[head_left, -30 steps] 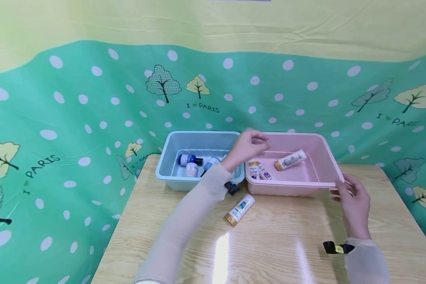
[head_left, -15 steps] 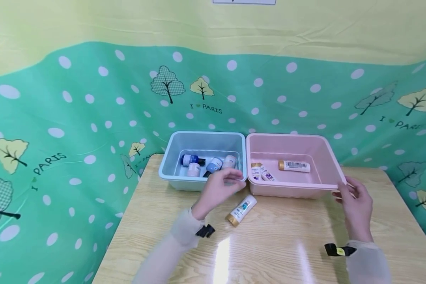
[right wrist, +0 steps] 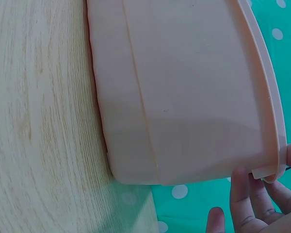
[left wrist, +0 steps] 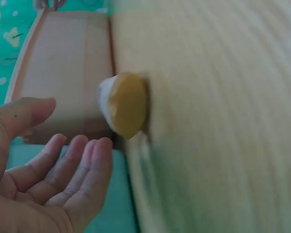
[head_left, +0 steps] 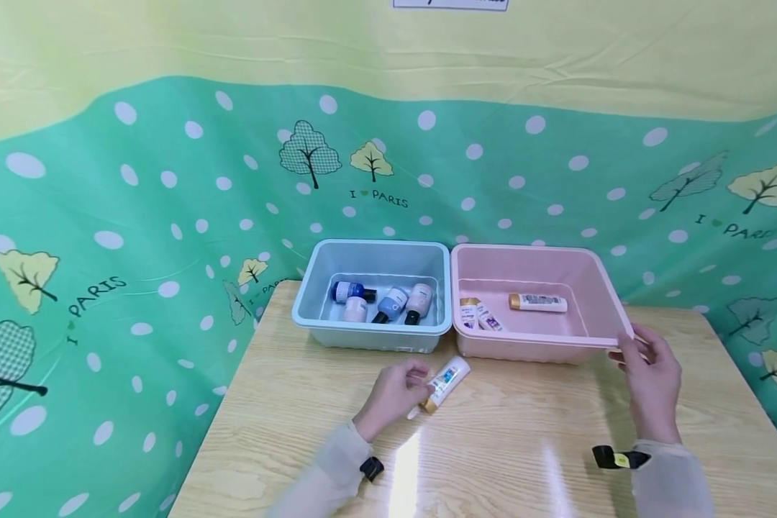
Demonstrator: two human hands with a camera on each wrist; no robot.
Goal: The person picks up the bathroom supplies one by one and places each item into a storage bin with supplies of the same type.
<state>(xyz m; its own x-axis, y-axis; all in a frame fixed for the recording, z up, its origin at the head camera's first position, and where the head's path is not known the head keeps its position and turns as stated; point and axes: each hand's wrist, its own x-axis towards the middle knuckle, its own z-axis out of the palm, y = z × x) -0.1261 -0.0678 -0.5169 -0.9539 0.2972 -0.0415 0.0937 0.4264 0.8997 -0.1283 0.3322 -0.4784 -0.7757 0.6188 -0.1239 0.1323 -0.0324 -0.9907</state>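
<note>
A white tube with a gold cap (head_left: 448, 382) lies on the table in front of the bins. My left hand (head_left: 398, 396) is just beside it in the head view. In the left wrist view the left hand (left wrist: 53, 174) has thumb and fingers spread apart, with a gap to the tube's gold cap (left wrist: 128, 104). At its front right corner, the pink bin (head_left: 531, 345) is pinched by my right hand (head_left: 650, 381); the thumb is over the rim and the fingers are below it. Inside the bin lie white tubes with gold caps, one of them a tube (head_left: 539, 303) on its side.
Left of the pink bin stands a light blue bin (head_left: 372, 338), close against it. It holds several small bottles with black caps, including a dark blue bottle (head_left: 348, 291). Behind both hangs a green dotted cloth (head_left: 362, 223). The wooden table (head_left: 492, 446) stretches in front.
My left hand has moved from above the pink bin down and left to the tube on the table. A tube tilted in that bin now lies flat. The right hand stays at the rim.
</note>
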